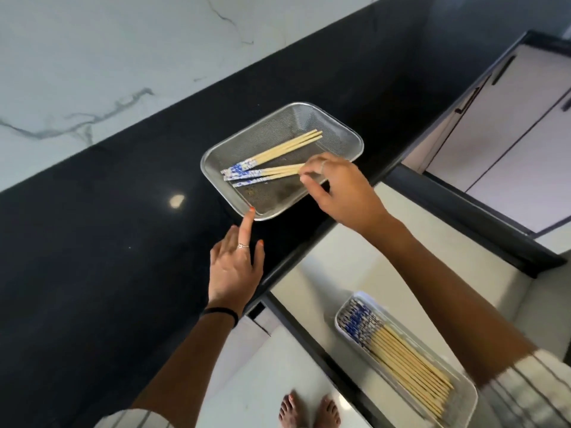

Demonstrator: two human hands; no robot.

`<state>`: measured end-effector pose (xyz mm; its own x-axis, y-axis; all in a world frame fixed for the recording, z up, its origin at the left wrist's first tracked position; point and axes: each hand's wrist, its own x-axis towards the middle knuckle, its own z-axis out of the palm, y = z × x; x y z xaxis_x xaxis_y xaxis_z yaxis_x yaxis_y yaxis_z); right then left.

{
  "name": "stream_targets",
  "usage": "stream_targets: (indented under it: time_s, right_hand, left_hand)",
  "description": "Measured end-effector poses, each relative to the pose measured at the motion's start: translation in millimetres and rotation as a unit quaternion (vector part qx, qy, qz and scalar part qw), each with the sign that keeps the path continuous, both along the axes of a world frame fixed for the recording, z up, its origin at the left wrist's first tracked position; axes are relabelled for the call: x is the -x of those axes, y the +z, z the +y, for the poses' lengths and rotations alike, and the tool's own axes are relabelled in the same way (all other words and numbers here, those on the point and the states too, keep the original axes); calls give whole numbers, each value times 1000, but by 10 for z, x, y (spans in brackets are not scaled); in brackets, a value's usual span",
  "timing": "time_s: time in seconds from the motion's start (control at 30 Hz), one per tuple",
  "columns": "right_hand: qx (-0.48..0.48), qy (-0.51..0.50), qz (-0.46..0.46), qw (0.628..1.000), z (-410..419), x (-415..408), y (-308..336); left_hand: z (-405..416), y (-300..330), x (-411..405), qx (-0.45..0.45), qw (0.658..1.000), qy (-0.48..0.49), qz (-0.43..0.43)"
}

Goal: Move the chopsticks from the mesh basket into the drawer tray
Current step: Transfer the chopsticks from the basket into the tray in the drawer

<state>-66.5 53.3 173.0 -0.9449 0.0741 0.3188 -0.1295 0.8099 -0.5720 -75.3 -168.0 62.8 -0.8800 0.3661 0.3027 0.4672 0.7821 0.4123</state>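
A steel mesh basket (pixel 346 131) sits on the black counter and holds several bamboo chopsticks (pixel 287 146) with blue-and-white patterned ends. My right hand (pixel 336 186) reaches into the basket and pinches the bare ends of a few chopsticks (pixel 278 171) between thumb and fingers. My left hand (pixel 236 264) lies on the counter, its straight index finger touching the basket's near rim. Below, a white drawer tray (pixel 463 400) in the open drawer holds several matching chopsticks (pixel 401 350) lying side by side.
The black countertop (pixel 108 257) runs along a white marble wall (pixel 92 57). The open drawer (pixel 386 242) juts out under the counter edge on the right. Pale cabinet doors (pixel 509 134) stand at far right. Bare feet (pixel 309 412) show on the floor below.
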Motion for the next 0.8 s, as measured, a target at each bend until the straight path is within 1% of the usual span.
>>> stream_targets:
  time_s: [0.07,0.13,0.2,0.3,0.4,0.5,0.63,0.8]
  right_hand:
    - [-57,-5,-71,996,-35,331,2]
    - [-134,-10,-161,978,-64,598,-7]
    - [-182,-3,-231,956,-88,833,-57]
    - [-224,-3,-288,931,-97,1082,-240]
    - [-237,-15,-285,929,-131,1165,-341]
    - [-295,-15,-255,921,-191,1165,-350]
    - [-349,15,-249,904,-224,1164,-303]
    - [-365,12,-201,909,-202,1066,-78]
  left_hand:
    - [5,19,-17,4,1000,3,5]
    - [7,33,-27,3,1000,1,6]
    - [6,38,-27,8,1000,1,10]
    - [6,42,-20,17,1000,-3,17]
    - [7,40,-12,23,1000,-7,13]
    - [8,43,-11,30,999,-9,8]
    - [7,51,-8,33,999,-9,0]
    - [4,65,-10,34,999,-9,-10]
